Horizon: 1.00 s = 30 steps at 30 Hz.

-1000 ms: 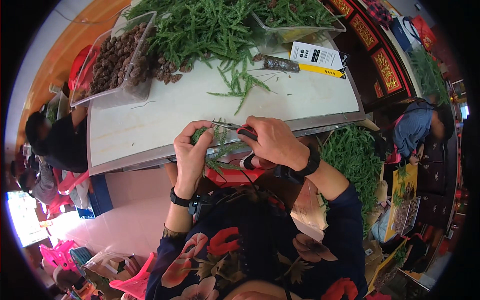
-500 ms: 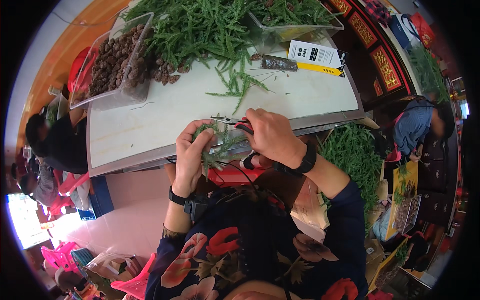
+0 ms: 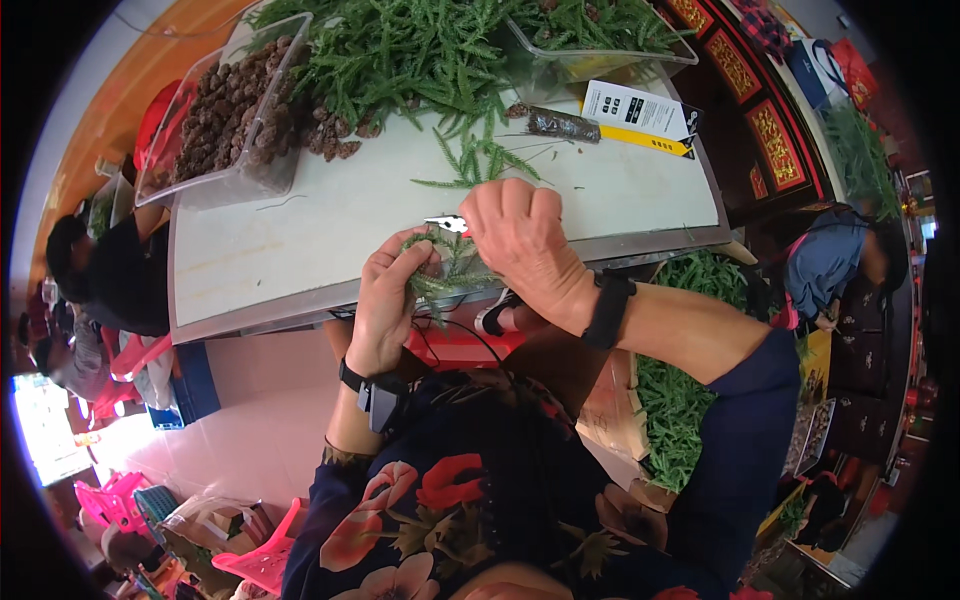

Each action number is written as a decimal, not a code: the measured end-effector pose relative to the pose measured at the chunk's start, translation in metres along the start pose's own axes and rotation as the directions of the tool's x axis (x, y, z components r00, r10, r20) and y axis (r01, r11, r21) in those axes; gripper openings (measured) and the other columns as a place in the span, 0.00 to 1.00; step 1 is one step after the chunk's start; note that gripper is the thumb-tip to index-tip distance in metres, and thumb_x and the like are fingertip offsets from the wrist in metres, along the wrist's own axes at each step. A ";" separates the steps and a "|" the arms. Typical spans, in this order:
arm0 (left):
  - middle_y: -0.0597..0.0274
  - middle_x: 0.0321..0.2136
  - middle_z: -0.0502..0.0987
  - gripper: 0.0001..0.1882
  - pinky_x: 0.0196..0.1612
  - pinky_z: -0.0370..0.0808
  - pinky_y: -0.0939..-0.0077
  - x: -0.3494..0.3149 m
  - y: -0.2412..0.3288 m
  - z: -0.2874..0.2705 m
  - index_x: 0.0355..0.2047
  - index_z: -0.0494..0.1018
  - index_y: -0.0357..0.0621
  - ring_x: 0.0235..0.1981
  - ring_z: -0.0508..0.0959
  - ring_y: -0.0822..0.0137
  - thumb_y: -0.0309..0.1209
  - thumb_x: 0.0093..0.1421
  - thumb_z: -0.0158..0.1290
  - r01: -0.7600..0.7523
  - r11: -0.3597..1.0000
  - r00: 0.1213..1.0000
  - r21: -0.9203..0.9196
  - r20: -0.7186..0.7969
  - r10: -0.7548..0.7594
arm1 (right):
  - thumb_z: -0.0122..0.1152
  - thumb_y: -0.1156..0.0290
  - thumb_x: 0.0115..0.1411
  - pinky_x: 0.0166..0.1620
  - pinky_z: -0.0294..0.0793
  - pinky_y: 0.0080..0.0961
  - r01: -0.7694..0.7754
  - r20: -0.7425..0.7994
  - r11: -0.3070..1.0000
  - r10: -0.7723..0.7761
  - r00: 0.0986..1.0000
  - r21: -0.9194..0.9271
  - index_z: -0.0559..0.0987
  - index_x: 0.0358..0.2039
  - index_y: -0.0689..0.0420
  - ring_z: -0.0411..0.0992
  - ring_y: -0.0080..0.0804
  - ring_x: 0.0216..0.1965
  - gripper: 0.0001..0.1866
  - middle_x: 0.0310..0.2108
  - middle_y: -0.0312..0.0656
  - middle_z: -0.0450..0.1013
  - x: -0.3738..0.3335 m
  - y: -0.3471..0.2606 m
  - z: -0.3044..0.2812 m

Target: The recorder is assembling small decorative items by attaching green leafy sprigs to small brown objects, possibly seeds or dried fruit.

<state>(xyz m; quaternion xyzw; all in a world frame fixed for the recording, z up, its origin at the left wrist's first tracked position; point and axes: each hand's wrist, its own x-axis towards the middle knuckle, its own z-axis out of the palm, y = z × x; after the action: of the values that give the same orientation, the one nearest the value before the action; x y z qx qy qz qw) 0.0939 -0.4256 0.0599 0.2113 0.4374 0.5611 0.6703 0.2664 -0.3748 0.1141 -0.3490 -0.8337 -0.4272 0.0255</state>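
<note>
My left hand is closed in a pinch on a green artificial pine sprig, just off the table's near edge. Something small and brownish shows by its fingertips, too small to make out. My right hand wraps round red-handled pliers, seen with the back of the hand upward. The metal jaws point left, just above the left fingertips and the sprig. Most of the pliers' handles are hidden under the right fingers. Whether the jaws grip a wire cannot be made out.
On the white table stands a clear bin of brown pine cones, beside a heap of green sprigs. A dark wire bundle lies by a yellow-and-white card. More greenery fills a box at my right. Other people sit at both sides.
My right hand has turned over, knuckles up, and its elbow has swung outward to the right. The pliers have turned with it and sit slightly higher. The left hand still holds the sprig.
</note>
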 end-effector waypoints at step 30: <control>0.71 0.27 0.72 0.14 0.32 0.67 0.87 -0.025 0.023 0.008 0.48 0.68 0.38 0.28 0.68 0.81 0.27 0.63 0.53 -0.361 0.817 0.928 0.450 0.087 0.362 | 0.57 0.64 0.60 0.44 0.70 0.42 -0.483 0.506 0.150 -0.213 0.836 0.862 0.72 0.40 0.64 0.71 0.54 0.40 0.16 0.36 0.55 0.74 -0.004 0.025 -0.008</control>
<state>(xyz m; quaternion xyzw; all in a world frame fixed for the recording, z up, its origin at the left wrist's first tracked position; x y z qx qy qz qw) 0.0878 -0.4406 0.0908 0.4417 0.5100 0.5590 0.4820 0.2826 -0.3733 0.1356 -0.4257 -0.8399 0.3314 0.0587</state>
